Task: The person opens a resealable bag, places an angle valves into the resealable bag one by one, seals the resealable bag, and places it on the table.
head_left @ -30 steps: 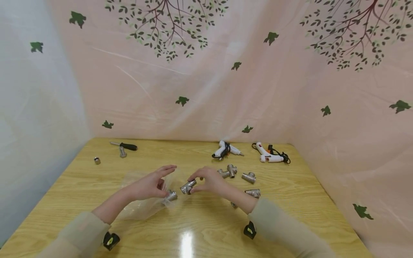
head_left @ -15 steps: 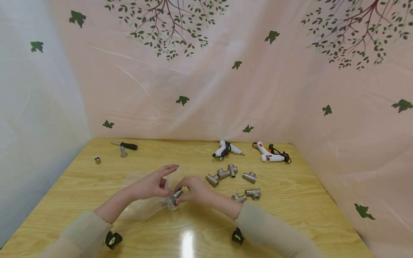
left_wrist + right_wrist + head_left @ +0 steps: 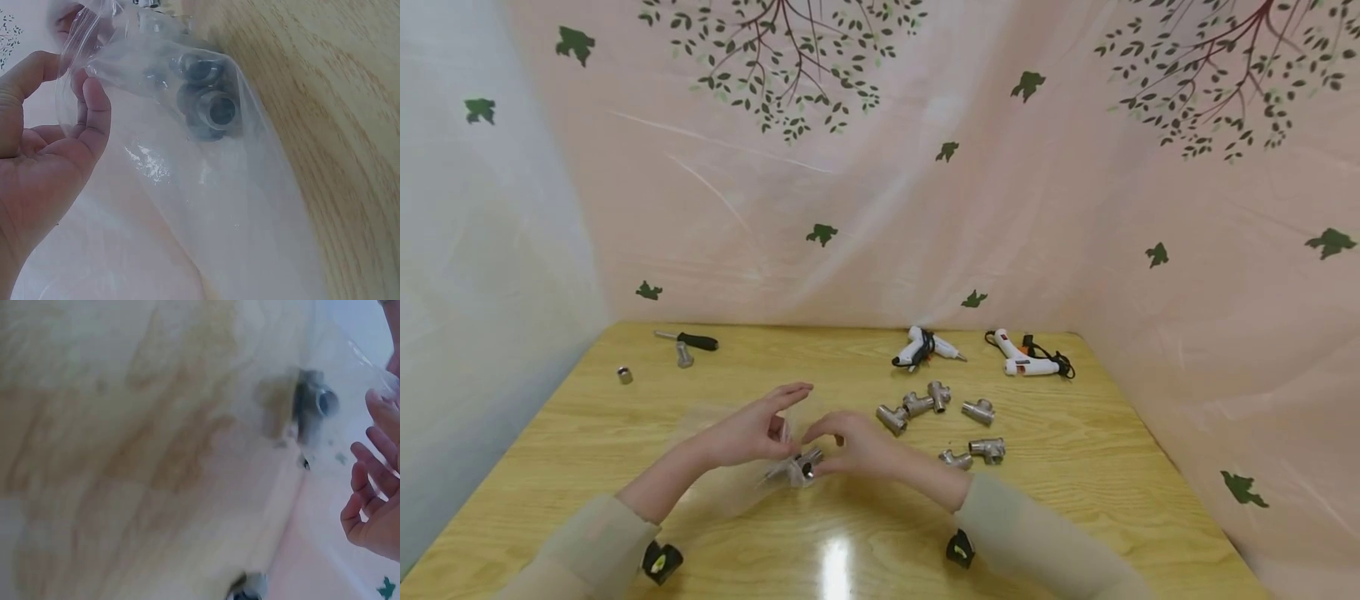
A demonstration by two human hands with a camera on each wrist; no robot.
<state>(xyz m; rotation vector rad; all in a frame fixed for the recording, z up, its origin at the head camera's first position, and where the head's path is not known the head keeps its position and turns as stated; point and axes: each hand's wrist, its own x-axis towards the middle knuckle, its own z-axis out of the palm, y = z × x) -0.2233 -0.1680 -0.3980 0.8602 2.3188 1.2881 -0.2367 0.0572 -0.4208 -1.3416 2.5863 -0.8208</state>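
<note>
- Clear plastic bag (image 3: pixel 250 206): on table, lying under and around left hand; at least two metal fittings (image 3: pixel 204 111) inside, near the end facing right hand, round openings showing through the film in left wrist view.
- Left hand (image 3: pixel 748 435): pinching bag edge, thumb against fingers; bagged fittings just beside thumb in head view.
- Right hand (image 3: pixel 859 450): thumb and index spread apart, fingers loosely bent, nothing gripped; just beside bagged fittings. Contact with bag: can't tell. Right wrist view blurry.
- Six loose tee fittings (image 3: pixel 987 451) on table, beyond and right of right hand; three bunched, one apart farther right, two near right forearm.
- Light sleeves (image 3: pixel 598 537) on both arms; black unit (image 3: pixel 661 563) at each wrist.
- Two white glue guns (image 3: pixel 1033 367), far edge, cords bundled; one right, one nearer centre.
- Far left: black-handled screwdriver (image 3: pixel 698 342), bolt (image 3: pixel 684 356) just beside it, small metal piece (image 3: pixel 625 375) apart.
- Wood-grain table (image 3: pixel 895 542); pale pink backdrop (image 3: pixel 880 208) behind, printed branches and green leaf shapes.
</note>
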